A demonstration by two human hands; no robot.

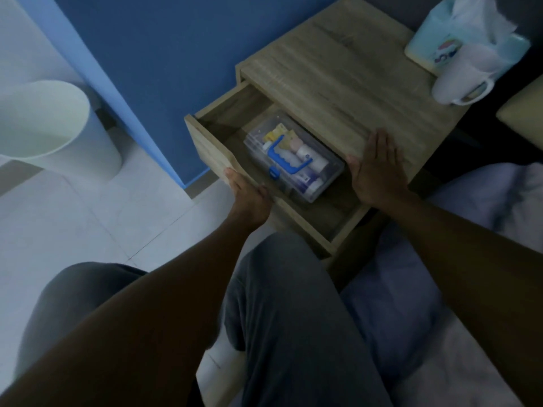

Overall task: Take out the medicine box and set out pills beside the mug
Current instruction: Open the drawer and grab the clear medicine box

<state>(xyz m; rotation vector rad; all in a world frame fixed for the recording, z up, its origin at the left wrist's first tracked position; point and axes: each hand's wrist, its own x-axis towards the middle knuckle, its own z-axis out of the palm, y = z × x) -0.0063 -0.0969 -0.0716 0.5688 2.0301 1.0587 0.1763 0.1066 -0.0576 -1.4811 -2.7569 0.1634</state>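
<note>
Drawer (217, 148) open, left hand (249, 195) gripping its front to hold it out, right hand (379, 168) flat and empty bracing the table (338, 77); medicine box (293, 157) exposed for lifting.

Both arms bare, stretched fwd and converging from bottom of head view. Left hand (249, 195): palm down, fingers curled over the front edge of the open drawer (211, 151) nr its middle, thumb lying along the outer face; wrist straight. Right hand (377, 168): flat, fingers together and extended, palm pressed on the nightstand (338, 77) top at its front edge, thumb hooked over that edge. Neither hand holds anything loose. Knees in grey trousers below, betw. the forearms.
</note>
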